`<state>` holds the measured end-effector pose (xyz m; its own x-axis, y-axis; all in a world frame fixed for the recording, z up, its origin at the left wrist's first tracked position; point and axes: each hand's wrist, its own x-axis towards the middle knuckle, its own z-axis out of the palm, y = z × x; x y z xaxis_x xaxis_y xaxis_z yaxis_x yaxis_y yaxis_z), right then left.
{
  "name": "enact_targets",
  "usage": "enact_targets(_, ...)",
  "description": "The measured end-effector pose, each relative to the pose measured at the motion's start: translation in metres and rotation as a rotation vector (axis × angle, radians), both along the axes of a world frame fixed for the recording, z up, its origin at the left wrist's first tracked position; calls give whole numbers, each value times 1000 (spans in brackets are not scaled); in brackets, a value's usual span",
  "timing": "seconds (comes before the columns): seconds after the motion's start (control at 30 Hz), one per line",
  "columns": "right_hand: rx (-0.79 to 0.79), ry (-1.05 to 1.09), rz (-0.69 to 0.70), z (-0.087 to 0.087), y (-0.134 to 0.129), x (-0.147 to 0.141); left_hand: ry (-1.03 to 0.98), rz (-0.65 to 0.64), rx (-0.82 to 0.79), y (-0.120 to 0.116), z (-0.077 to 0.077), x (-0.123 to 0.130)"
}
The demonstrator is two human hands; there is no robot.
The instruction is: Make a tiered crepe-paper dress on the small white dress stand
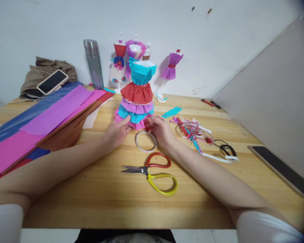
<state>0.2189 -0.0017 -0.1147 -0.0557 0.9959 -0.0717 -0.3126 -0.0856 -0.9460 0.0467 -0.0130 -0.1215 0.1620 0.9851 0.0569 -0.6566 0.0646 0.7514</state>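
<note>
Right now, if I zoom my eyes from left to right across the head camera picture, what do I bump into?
White-edged phone → grey bottle → left hand → tiered paper dress → right hand → tangled paper scraps → black loop → flat dark slab.

Count on the table (103, 202): my hands, two, left (118, 132) and right (159, 128). Dressed mannequins (141, 74): four; one between my hands, three toward the far edge. Flask (95, 67): one, far edge. Scissors (142, 170): one pair, nearer my edge. Phone (53, 82): one, far left corner. Dark flat slab (281, 171): one, right edge. Crepe sheets (58, 108), left edge: several, overlaps blocking my tally.
</note>
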Motion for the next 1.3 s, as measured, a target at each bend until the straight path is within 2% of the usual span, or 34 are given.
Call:
enact_targets(0.1, -98, 54, 47, -1, 3, 0, -20, -15, -25, 3, -2, -1)
enact_targets(0.23, -109, 84, 30, -5, 11, 3, -28, -35, -42, 4, -2, -2)
enact_targets(0.37, -106, 235, 21, -7, 17, 5, -20, -59, -41, 3, 1, -3)
enact_targets(0.5, -100, 362, 151, -6, 16, 5, -16, -51, -38, 2, 2, -2)
enact_targets(0.6, -66, 371, 229, -8, 14, 3, -8, -45, -22, 3, 1, -1)
enact_targets(0.8, -69, 375, 228, -14, 19, 3, -9, -52, -12, 4, -2, -1)
enact_targets(0.97, -50, 379, 286, -11, 21, 4, -10, -37, -12, 6, -3, -1)
enact_targets(1.1, 4, 400, 297, -11, 21, 2, -2, -35, -10, 5, -2, -1)
enact_targets(1.3, -19, 363, 264, -16, 27, -1, -20, -47, -14, 5, 2, 0)
